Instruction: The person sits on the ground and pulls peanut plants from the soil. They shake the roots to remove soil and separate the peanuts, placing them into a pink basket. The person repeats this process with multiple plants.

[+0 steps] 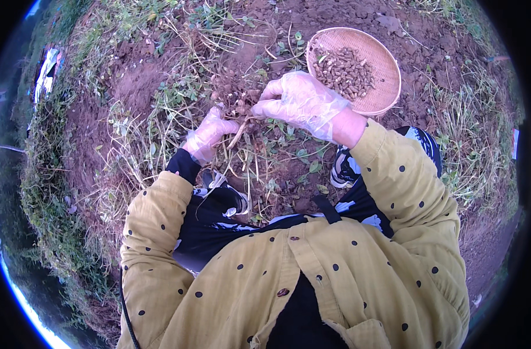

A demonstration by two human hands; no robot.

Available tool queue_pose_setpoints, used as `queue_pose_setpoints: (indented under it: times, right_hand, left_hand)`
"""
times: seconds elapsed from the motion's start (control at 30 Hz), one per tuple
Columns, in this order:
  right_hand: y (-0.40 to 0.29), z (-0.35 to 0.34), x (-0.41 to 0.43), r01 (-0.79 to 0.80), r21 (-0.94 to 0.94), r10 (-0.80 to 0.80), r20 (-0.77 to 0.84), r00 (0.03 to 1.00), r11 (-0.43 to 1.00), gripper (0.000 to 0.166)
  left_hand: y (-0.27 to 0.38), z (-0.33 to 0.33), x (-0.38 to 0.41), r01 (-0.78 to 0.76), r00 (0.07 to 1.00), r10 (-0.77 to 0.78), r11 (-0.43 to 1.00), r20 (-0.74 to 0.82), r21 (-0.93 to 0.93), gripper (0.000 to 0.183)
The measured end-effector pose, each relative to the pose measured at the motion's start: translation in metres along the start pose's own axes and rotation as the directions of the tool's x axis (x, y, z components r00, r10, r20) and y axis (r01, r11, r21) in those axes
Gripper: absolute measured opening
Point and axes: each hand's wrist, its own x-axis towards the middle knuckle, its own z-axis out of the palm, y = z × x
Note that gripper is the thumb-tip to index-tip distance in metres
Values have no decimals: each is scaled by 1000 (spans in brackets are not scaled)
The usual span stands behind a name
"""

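Observation:
My left hand (209, 133), in a thin clear plastic glove, grips a pulled-up peanut plant (239, 131) by its stems near the roots. At the right of the root clump (239, 94), with its soil-covered pods, is my right hand (298, 102), gloved the same way. Its thumb and fingertips touch the edge of the clump; whether a pod is between them cannot be told. Just beyond my right hand stands a round woven bamboo basket (385, 89), tilted a little, holding a heap of unshelled peanuts (344, 74).
Uprooted peanut vines (134, 126) lie on the brown soil (136, 83) at the left, and more plants (470, 109) are at the right. My shoes (237, 200) rest on the ground below my hands. A leafy strip runs along the far left.

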Motion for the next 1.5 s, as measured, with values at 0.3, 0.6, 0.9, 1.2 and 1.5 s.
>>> queue_pose_setpoints:
  times: [0.3, 0.6, 0.9, 1.2, 1.5]
  right_hand:
    - [13, 32, 8, -52, -48, 45, -141, 989, 997, 45]
    - [27, 32, 16, 446, -547, -424, 175, 889, 708, 20]
    - [7, 15, -1, 273, -95, -218, 382, 898, 957, 31]
    - [40, 3, -9, -86, 641, 73, 47, 996, 763, 27]
    - [24, 13, 5, -214, 371, 220, 25, 975, 904, 52]
  left_hand:
    - [-15, 18, 18, -167, 982, 180, 967, -54, 194, 57]
    - [-8, 5, 12, -120, 992, 122, 989, -20, 86, 56]
    - [-9, 19, 7, -188, 973, 206, 969, -104, 163, 41]
    - [-38, -84, -2, -300, 951, 310, 928, -9, 219, 23]
    - [-27, -53, 4, -74, 996, 61, 971, -64, -226, 35]
